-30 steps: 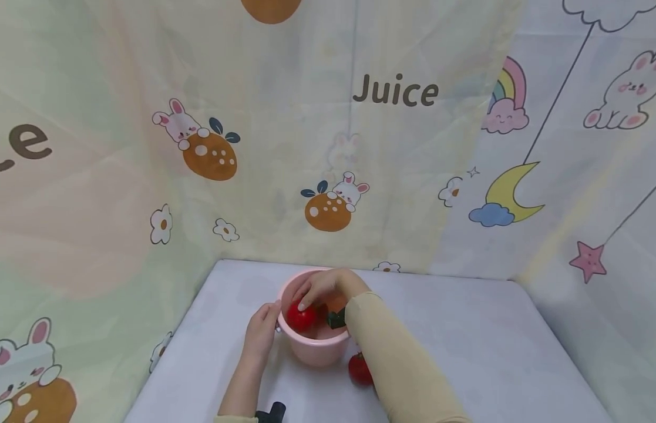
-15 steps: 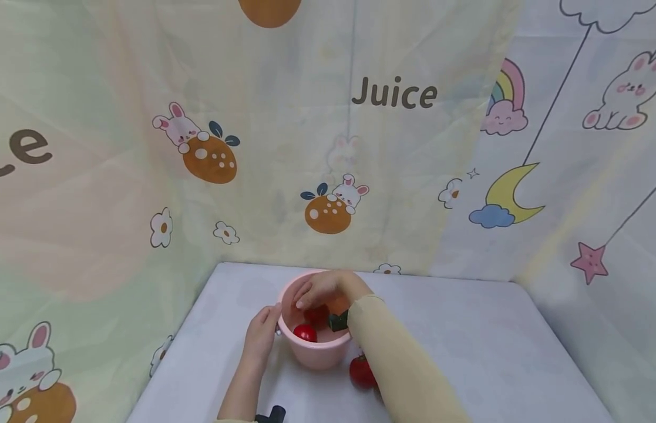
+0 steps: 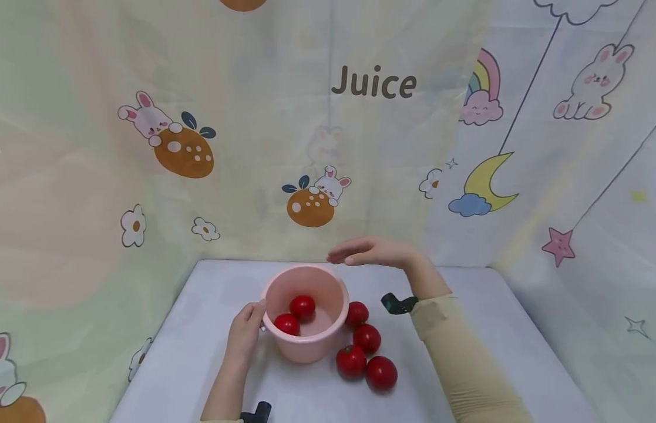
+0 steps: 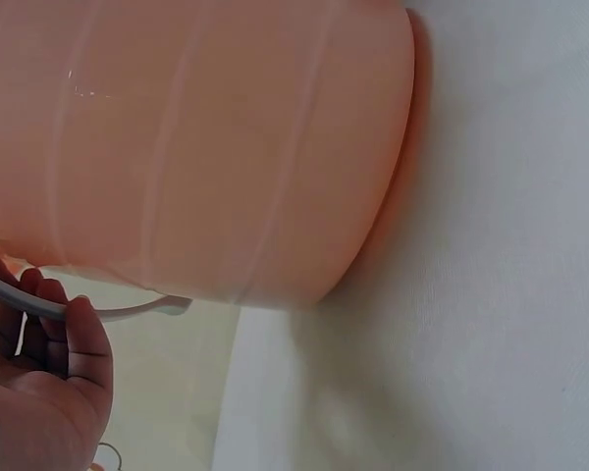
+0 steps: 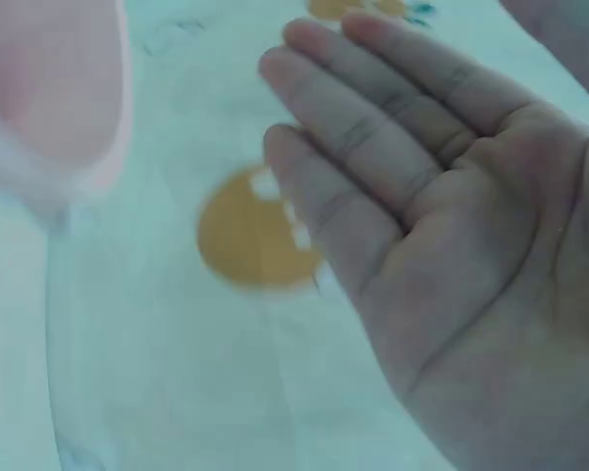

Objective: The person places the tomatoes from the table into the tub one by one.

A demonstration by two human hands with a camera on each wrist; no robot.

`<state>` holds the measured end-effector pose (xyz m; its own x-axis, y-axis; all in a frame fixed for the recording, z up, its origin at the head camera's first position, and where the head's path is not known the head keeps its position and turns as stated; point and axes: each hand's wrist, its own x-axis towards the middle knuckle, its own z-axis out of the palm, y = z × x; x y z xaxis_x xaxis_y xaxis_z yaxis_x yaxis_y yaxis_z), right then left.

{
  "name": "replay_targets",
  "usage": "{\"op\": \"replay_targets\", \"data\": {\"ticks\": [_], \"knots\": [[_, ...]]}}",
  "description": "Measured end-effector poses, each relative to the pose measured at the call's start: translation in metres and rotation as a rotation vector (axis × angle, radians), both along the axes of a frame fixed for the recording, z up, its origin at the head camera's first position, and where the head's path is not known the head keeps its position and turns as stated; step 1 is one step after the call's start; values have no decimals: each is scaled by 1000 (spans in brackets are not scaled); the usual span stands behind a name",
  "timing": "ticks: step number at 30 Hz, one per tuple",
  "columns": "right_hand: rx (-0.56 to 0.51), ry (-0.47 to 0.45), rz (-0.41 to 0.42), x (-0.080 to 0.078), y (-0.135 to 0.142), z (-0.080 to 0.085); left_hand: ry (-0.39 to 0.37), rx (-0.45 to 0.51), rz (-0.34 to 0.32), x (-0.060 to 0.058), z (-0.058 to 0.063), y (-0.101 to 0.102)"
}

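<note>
A pink bucket [image 3: 305,348] stands upright on the table, with two red tomatoes inside: one tomato [image 3: 303,307] further back and another tomato [image 3: 287,324] near the front wall. My left hand [image 3: 244,330] is at the bucket's left rim; in the left wrist view its fingers curl round the grey handle [image 4: 142,310]. Up and to the right of the bucket, my right hand [image 3: 372,251] hovers with straight fingers and bare palm [image 5: 481,255], holding nothing. Several tomatoes [image 3: 367,339] lie on the table right of the bucket, the rearmost partly hidden by it.
The white table [image 3: 454,346] ends at a printed cloth backdrop [image 3: 243,176] behind and at both sides. Dark wrist mounts sit on the left wrist [image 3: 258,412] and the right wrist [image 3: 399,304].
My right hand has let go of a tomato inside the bucket and moved out, up and right. Tomatoes behind the right arm now show. My left hand stays at the rim; the view shifted slightly.
</note>
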<state>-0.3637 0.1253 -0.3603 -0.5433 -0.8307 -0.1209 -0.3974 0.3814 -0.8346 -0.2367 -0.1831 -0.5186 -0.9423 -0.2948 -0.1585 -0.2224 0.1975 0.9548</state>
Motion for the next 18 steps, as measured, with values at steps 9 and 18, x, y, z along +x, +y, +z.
{"op": "replay_targets", "data": {"ticks": [9, 18], "knots": [[1, -25, -250, 8, 74, -64, -6, 14, 0, -1, 3, -4], [26, -86, -390, 12, 62, -155, -23, 25, -5, 0, -2, -4]]}}
